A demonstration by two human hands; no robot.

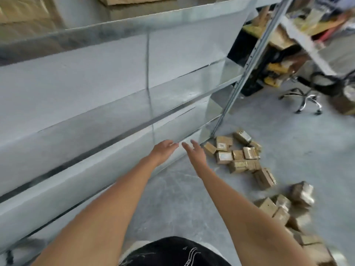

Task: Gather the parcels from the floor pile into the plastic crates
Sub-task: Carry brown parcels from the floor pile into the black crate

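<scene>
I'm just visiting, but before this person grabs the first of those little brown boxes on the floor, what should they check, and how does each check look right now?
1. Left hand free: ok, fingers relaxed, holding nothing.
2. Right hand free: ok, open and empty.
3. Parcels in sight: ok, scattered on the floor to the right.
4. Hands at the parcels: not ok, both are short of the pile.
5. Plastic crate ready: cannot tell, none in view.
6. Shelving clear of the arms: ok, it stands to the left.

The person's left hand and right hand are bare, without gloves, rings or a watch. Back from the fingers, both forearms show no sleeves. Farther back still lies a black garment with thin white line markings.
</scene>
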